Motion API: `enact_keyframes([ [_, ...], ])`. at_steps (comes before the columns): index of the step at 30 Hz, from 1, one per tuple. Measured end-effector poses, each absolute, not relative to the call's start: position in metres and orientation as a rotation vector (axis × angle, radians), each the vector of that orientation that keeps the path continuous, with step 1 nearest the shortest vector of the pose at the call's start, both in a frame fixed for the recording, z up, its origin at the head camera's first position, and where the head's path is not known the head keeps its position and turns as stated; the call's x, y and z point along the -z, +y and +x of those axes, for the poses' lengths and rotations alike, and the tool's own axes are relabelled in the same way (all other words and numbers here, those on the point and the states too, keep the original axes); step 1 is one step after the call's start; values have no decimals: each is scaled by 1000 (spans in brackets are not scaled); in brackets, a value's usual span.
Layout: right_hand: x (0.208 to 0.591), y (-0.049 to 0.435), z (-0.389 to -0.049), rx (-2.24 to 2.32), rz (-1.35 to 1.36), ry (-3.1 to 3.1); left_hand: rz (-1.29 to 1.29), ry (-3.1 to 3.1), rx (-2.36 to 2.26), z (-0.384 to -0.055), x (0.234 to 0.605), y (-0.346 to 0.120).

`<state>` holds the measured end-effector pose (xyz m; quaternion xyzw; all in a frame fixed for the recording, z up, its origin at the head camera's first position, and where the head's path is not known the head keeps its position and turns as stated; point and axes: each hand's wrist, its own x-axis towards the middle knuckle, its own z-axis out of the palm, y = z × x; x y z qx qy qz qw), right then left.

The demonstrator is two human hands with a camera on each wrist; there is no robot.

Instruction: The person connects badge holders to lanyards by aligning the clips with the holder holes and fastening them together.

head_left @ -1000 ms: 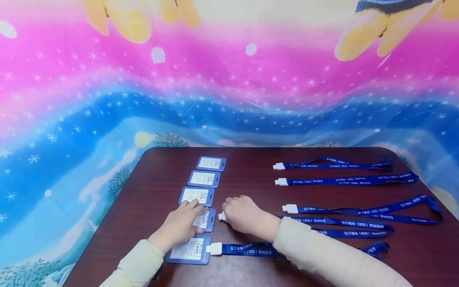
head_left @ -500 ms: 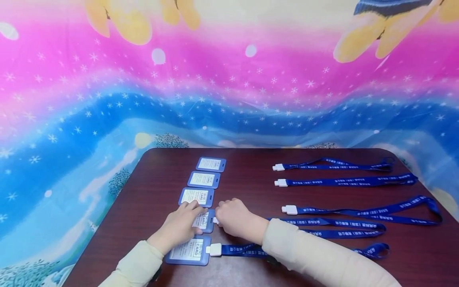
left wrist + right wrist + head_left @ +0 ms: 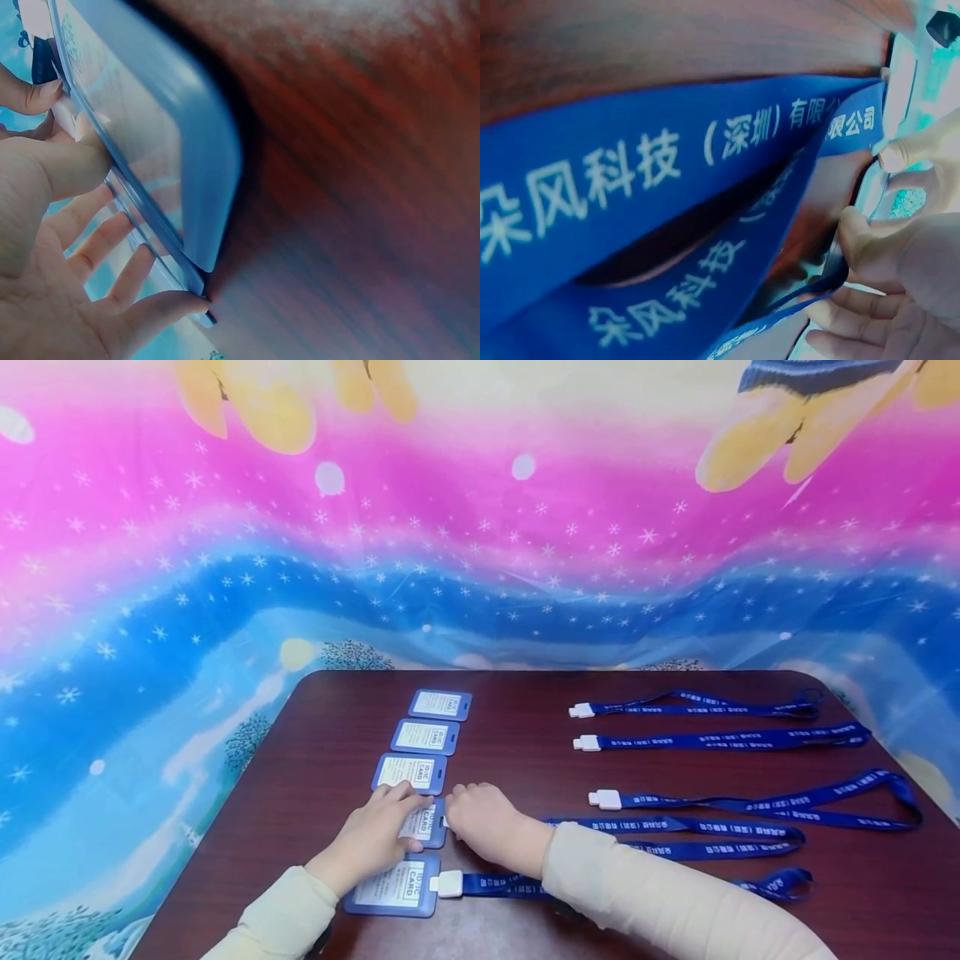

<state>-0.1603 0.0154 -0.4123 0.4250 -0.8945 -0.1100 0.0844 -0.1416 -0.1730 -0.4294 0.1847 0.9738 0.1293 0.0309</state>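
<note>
My left hand [image 3: 371,831] lies over the fourth badge holder [image 3: 438,835] from the back, a blue frame with a white ID card. It grips the holder by its edges, thumb on the near side and fingers on the far side, against the table. My right hand [image 3: 491,822] pinches the white clip of a blue printed lanyard [image 3: 675,824] right at the holder's slotted end. The fingers hide most of this clip. Closest to me lies another badge holder [image 3: 390,889], its slot joined to the white clip [image 3: 448,884] of a second lanyard [image 3: 652,157].
Three more badge holders [image 3: 408,772] line up behind my left hand. Three lanyards [image 3: 720,739] with white clips lie to the right, clips facing left. The dark wooden table [image 3: 517,710] meets a colourful printed cloth [image 3: 480,568] at its back edge.
My right hand has moved left, bringing the lanyard's clip from a short gap away up to the holder's slot end. The strap slid left with it. The left hand has stayed in place.
</note>
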Motion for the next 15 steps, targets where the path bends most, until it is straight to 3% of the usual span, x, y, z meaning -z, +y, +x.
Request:
enact_keyframes([
  [15,418,6,-155,437,1200,-2695,498,2997,-557,-140,431,-171],
])
